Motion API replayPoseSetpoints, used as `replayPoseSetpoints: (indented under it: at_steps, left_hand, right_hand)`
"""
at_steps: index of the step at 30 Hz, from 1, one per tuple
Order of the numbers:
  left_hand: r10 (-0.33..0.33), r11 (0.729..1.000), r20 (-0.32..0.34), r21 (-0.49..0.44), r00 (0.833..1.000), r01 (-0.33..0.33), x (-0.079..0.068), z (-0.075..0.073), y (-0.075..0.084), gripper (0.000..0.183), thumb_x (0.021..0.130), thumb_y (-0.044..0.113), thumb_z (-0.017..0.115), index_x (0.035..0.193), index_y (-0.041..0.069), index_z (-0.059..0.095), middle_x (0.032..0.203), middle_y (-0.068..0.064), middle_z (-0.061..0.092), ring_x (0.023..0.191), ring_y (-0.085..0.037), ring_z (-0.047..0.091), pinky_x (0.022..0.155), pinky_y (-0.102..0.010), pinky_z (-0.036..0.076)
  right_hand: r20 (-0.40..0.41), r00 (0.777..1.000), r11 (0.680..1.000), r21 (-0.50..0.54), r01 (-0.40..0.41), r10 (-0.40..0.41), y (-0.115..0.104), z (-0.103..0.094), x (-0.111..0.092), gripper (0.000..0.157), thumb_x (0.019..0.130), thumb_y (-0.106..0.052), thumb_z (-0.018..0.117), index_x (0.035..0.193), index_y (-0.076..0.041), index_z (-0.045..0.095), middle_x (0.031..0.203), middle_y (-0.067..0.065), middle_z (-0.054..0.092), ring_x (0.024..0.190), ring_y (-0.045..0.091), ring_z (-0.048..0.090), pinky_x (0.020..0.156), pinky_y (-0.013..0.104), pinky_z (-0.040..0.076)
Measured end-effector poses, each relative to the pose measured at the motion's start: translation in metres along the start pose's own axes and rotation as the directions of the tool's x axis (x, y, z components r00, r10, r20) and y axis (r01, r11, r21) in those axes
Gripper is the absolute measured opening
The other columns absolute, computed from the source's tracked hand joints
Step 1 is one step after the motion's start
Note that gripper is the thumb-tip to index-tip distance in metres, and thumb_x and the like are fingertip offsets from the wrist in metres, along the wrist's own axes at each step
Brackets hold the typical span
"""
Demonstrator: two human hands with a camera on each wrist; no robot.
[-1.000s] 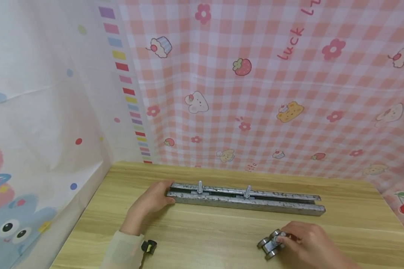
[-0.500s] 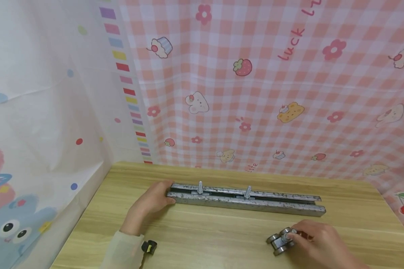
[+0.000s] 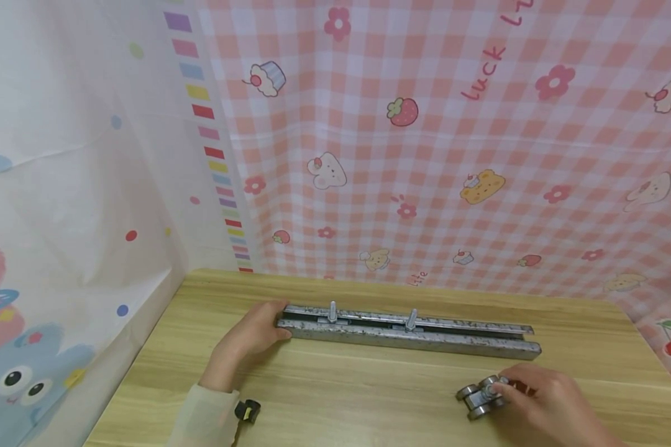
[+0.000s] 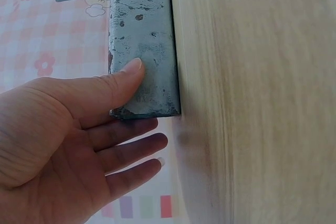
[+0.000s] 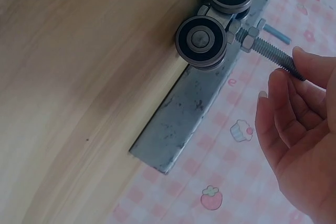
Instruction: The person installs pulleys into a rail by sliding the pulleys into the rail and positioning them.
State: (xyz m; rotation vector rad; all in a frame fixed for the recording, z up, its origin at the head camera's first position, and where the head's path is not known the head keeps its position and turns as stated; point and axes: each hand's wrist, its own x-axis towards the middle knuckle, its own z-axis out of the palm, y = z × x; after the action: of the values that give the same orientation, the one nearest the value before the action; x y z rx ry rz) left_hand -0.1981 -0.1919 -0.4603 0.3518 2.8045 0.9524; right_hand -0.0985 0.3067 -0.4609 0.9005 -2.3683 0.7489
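Observation:
A scuffed grey metal channel rail (image 3: 425, 341) lies lengthwise across the table, its open slot facing up. Two threaded bolts, a left one (image 3: 332, 311) and a right one (image 3: 411, 319), stick up from that slot. At the rail's left end, my left hand (image 3: 251, 329) holds it; the left wrist view shows the thumb (image 4: 123, 85) flat against the side. In front of the rail's right end, my right hand (image 3: 548, 397) pinches a roller trolley (image 3: 477, 400) by the tip of its threaded bolt (image 5: 273, 54). Its wheels (image 5: 200, 39) point away from the fingers.
The wooden table (image 3: 341, 385) carries the rail. Behind it hangs a pink checked cloth (image 3: 425, 149), with a white printed cloth (image 3: 89, 186) along the left side. A small black and yellow object (image 3: 248, 410) sits beside the left sleeve.
My right hand has moved to the right with the roller trolley, sliding away from the middle. My left hand and the rail have stayed in place.

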Motion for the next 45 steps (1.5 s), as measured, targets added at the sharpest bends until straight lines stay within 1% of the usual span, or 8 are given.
replayPoseSetpoints:
  at_steps: [4,9,16,19,29,33,38,45]
  left_hand:
    - [-0.01,1.0,0.002,-0.005,1.0,0.01,0.001,0.0,0.0,0.053,0.09,0.004,0.081,0.139,-0.005,0.061,0.134,-0.019,0.066,0.129,-0.037,0.06,0.111,-0.054,0.048]
    - [-0.009,1.0,0.003,-0.005,1.0,0.009,0.001,0.0,-0.001,0.053,0.09,0.004,0.081,0.138,-0.005,0.062,0.132,-0.018,0.068,0.126,-0.035,0.061,0.11,-0.054,0.049]
    - [-0.007,1.0,0.002,0.003,1.0,0.007,0.001,0.001,-0.001,0.052,0.089,0.003,0.082,0.137,-0.006,0.062,0.131,-0.018,0.068,0.124,-0.034,0.062,0.108,-0.053,0.05]
    - [-0.009,1.0,0.001,0.004,1.0,0.009,0.0,0.001,-0.001,0.052,0.09,0.003,0.082,0.137,-0.006,0.062,0.131,-0.018,0.068,0.125,-0.035,0.062,0.109,-0.053,0.05]
    - [-0.003,1.0,-0.003,0.001,1.0,0.003,0.0,0.001,-0.001,0.052,0.089,0.003,0.082,0.137,-0.006,0.062,0.131,-0.018,0.068,0.126,-0.035,0.061,0.109,-0.053,0.049]
    - [0.0,1.0,-0.003,0.0,1.0,0.0,0.0,0.001,-0.002,0.051,0.089,0.003,0.082,0.136,-0.005,0.063,0.13,-0.018,0.068,0.125,-0.035,0.062,0.109,-0.053,0.049]
    - [0.009,1.0,-0.003,0.002,1.0,-0.009,0.001,0.0,-0.002,0.051,0.089,0.003,0.082,0.135,-0.004,0.063,0.13,-0.018,0.069,0.125,-0.036,0.062,0.109,-0.054,0.049]
    - [0.002,1.0,0.005,0.003,1.0,-0.002,0.001,0.0,-0.002,0.055,0.09,0.004,0.082,0.139,-0.006,0.061,0.133,-0.02,0.067,0.128,-0.037,0.06,0.11,-0.054,0.048]
  right_hand:
    - [-0.017,1.0,1.0,-0.017,-0.005,0.005,0.005,-0.002,-0.003,0.015,0.085,-0.026,0.088,0.087,-0.016,0.077,0.077,-0.009,0.071,0.066,-0.006,0.055,0.053,0.01,0.045]
    - [-0.023,0.999,0.998,-0.055,-0.029,0.027,0.007,-0.008,-0.003,0.017,0.078,-0.019,0.092,0.085,-0.019,0.076,0.077,-0.017,0.066,0.067,-0.007,0.053,0.053,0.011,0.043]
    - [0.013,0.994,0.986,-0.126,-0.109,0.112,0.008,-0.016,-0.003,0.036,0.064,-0.001,0.094,0.084,-0.024,0.075,0.078,-0.023,0.063,0.064,-0.01,0.05,0.051,0.01,0.04]
    - [0.022,0.989,0.981,-0.132,-0.141,0.145,0.01,-0.019,-0.004,0.037,0.063,0.001,0.094,0.084,-0.023,0.075,0.077,-0.025,0.062,0.063,-0.009,0.049,0.05,0.01,0.039]
    - [0.033,0.976,0.964,-0.162,-0.209,0.217,0.017,-0.027,-0.006,0.034,0.066,0.001,0.093,0.084,-0.022,0.076,0.076,-0.026,0.061,0.063,-0.009,0.05,0.05,0.011,0.039]
    - [0.021,0.979,0.966,-0.167,-0.196,0.202,0.022,-0.029,-0.008,0.036,0.065,0.002,0.093,0.083,-0.023,0.075,0.077,-0.025,0.063,0.063,-0.009,0.052,0.051,0.011,0.041]
    - [0.004,0.974,0.959,-0.176,-0.22,0.225,0.028,-0.032,-0.01,0.035,0.065,0.003,0.092,0.083,-0.022,0.076,0.077,-0.022,0.065,0.064,-0.008,0.053,0.051,0.011,0.042]
    - [0.016,0.947,0.928,-0.205,-0.31,0.32,0.031,-0.035,-0.013,0.03,0.071,0.002,0.091,0.084,-0.021,0.077,0.078,-0.015,0.068,0.063,-0.008,0.052,0.051,0.012,0.042]
